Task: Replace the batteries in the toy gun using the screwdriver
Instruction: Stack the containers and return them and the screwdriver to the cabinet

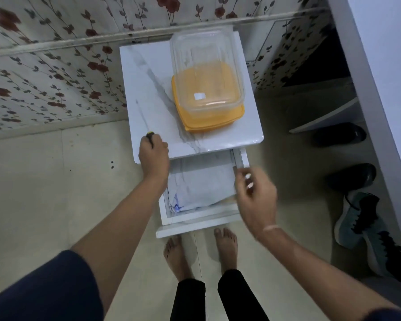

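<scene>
My left hand (153,156) grips a black and yellow screwdriver (150,136) at the front left corner of a small white marble-patterned cabinet (148,89); only the handle's end shows above my fingers. My right hand (256,193) hovers blurred over the right side of the pulled-out drawer (195,222), fingers loosely curled, and I cannot tell whether it holds anything. The drawer contains a white plastic bag (202,186). No toy gun or batteries are in view.
A clear plastic container (206,66) rests upside down on an orange lid (208,122) on the cabinet top. Floral wallpaper (44,66) covers the wall behind. Shoes (361,223) lie on the floor to the right by a white furniture panel (380,89). My bare feet (202,251) stand before the drawer.
</scene>
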